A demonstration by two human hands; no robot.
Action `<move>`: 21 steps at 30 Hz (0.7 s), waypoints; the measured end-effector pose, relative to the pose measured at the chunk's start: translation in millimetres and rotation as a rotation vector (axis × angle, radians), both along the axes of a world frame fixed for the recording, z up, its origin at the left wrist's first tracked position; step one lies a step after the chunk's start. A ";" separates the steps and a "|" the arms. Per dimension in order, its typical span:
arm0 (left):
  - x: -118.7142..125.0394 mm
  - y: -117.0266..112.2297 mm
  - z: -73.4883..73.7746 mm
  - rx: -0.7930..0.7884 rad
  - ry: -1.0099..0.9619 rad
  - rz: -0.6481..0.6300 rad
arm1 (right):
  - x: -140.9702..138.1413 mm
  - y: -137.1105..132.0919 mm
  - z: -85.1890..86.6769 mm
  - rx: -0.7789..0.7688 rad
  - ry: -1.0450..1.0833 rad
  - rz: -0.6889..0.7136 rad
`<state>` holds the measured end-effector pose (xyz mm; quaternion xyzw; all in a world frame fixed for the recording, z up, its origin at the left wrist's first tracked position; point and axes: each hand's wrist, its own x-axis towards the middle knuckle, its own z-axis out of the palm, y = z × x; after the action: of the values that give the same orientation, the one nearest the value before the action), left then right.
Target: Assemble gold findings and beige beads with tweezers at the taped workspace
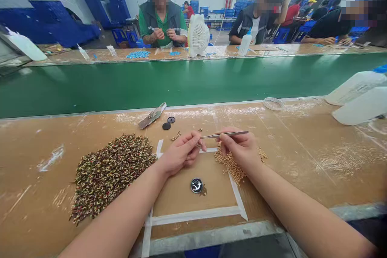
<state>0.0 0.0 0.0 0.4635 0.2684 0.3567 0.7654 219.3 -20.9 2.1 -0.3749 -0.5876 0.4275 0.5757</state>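
Note:
My left hand (181, 154) is pinched shut on a tiny part I cannot make out, just above a taped square on the brown table (302, 157). My right hand (240, 147) grips metal tweezers (225, 134), whose tip points left at the left fingertips. Under the right hand lies a heap of small tan beads (231, 165). A big pile of small red, yellow and dark pieces (107, 173) lies to the left of my left hand. A round black and silver disc (196, 185) rests inside the taped square.
Two black discs (168, 123) and a metal clip (152, 116) lie farther back. White squeeze bottles (359, 96) stand at right, a tape ring (273, 103) beside them. A green conveyor belt (181, 82) runs across. Beyond it sit several other workers and a white fan (198, 35).

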 end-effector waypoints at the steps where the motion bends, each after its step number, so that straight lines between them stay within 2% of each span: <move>1: -1.3 -0.8 1.0 0.000 0.002 -0.005 | 0.0 -0.5 0.7 0.011 -0.008 -0.008; 9: 0.5 -2.4 -0.8 0.039 0.051 -0.035 | 3.2 -1.1 -0.1 0.059 -0.048 -0.044; 12: -0.8 -0.3 5.8 0.158 0.222 -0.020 | 4.6 -0.6 0.4 0.028 -0.031 -0.056; 14: -11.0 1.2 17.5 0.400 0.536 0.056 | 5.7 0.7 1.2 -0.010 -0.022 -0.047; 16: -30.5 2.5 32.5 0.716 1.015 0.213 | 6.8 3.0 2.0 -0.061 -0.031 0.018; 17: -42.8 3.2 39.8 0.791 1.259 0.331 | 7.2 4.3 2.4 -0.086 -0.051 0.072; 19: -68.5 5.3 50.9 0.743 1.630 0.459 | 7.5 6.5 3.5 -0.112 -0.117 0.192; 21: -88.9 8.8 54.7 0.610 1.865 0.466 | 7.0 6.8 5.4 -0.099 -0.201 0.290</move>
<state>-88.9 8.8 54.7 0.6697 0.7411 0.0460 0.0099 226.2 -14.1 7.5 -0.3551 -0.6684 0.4948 0.4271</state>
